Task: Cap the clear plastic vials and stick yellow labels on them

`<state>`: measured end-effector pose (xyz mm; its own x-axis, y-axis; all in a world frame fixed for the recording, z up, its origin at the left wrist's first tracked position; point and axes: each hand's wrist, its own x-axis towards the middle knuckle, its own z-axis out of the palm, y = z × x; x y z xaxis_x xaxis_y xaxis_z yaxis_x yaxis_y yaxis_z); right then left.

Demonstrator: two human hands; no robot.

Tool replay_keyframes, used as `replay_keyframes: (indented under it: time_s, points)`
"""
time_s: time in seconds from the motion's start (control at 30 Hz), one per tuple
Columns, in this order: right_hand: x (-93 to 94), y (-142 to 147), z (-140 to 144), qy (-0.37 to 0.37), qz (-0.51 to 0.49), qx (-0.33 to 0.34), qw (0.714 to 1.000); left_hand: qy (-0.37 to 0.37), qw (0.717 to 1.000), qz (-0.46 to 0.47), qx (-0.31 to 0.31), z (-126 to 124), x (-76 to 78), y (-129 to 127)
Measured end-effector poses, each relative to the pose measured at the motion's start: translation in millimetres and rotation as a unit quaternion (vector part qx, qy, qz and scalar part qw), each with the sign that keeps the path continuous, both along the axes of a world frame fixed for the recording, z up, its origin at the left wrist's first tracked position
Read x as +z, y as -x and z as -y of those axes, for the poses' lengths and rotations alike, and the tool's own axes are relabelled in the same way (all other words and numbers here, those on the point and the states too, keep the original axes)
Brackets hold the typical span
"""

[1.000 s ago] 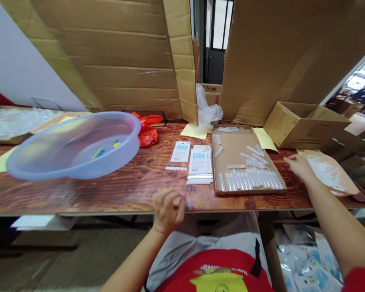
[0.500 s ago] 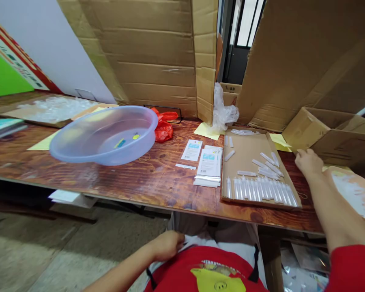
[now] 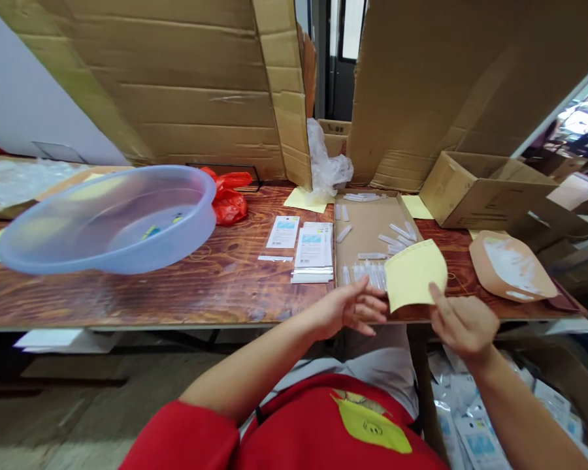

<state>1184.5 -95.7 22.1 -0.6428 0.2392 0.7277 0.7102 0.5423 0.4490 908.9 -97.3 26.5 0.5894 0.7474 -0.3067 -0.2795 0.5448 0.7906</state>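
I see my right hand (image 3: pixel 463 323) at lower right pinching one yellow sheet (image 3: pixel 414 274) by its bottom edge; it hangs over the tray (image 3: pixel 367 225) of white tubes at centre. My left hand (image 3: pixel 353 307) is beside it, fingers spread loose, tips near the sheet. One blue basin (image 3: pixel 108 219) sits at left, one red bag (image 3: pixel 228 199) behind it.

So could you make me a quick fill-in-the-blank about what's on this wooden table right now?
1. The right hand holds a ____ sheet of paper.
2. The large translucent blue plastic basin sits on the ____ side of the wooden table.
3. The small clear plastic tubes lie in a flat ____ tray.
4. The crumpled plastic bag behind the basin is ____.

Missing words: yellow; left; cardboard; red
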Motion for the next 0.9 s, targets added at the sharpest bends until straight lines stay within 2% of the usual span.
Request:
replay_keyframes:
  time_s: [0.1, 0.23, 0.27, 0.4, 0.57, 0.63, 0.7, 0.77, 0.8, 0.87, 0.9]
  points:
    - [-1.5, 6.8, 34.9, 0.031, -0.006, 0.061, 0.998, 0.053, 0.993, 0.044, 0.094, -4.4, -0.9, -24.1]
    - [-8.0, -6.0, 61.5, 0.045, 0.009, 0.086, 0.995, 0.079, 0.965, 0.073, 0.241, 4.0, -0.8, -31.4]
    - [-10.7, -10.3, 65.3, 0.05, 0.017, 0.088, 0.995, 0.076, 0.961, 0.08, 0.255, 7.0, 0.0, -30.6]
    - [-19.7, -20.6, 71.2, 0.082, 0.047, 0.098, 0.991, 0.036, 0.965, 0.104, 0.24, 15.7, 2.9, -25.8]
    - [-17.5, -17.0, 70.6, 0.102, 0.06, 0.113, 0.987, 0.003, 0.958, 0.049, 0.283, 15.0, 2.2, -24.2]
    - [-24.0, -15.2, 74.1, 0.102, 0.039, 0.107, 0.988, -0.005, 0.955, 0.035, 0.295, 13.6, 0.3, -22.9]
    - [-44.3, -13.8, 81.6, 0.116, -0.001, 0.11, 0.987, -0.006, 0.952, 0.026, 0.304, 12.3, -2.1, -20.2]
    - [-79.6, -11.7, 90.4, 0.198, -0.052, 0.109, 0.973, -0.003, 0.947, 0.019, 0.321, 11.0, -4.2, -16.5]
    - [-101.1, -10.1, 93.7, 0.272, -0.077, 0.099, 0.954, 0.003, 0.945, 0.015, 0.327, 10.2, -5.0, -14.5]
    - [-145.0, -5.9, 95.5, 0.45, -0.147, 0.032, 0.88, 0.021, 0.943, 0.01, 0.333, 8.7, -5.4, -10.7]
    - [-164.5, -3.5, 94.1, 0.493, -0.161, 0.013, 0.855, 0.03, 0.943, 0.009, 0.332, 8.2, -4.9, -9.2]
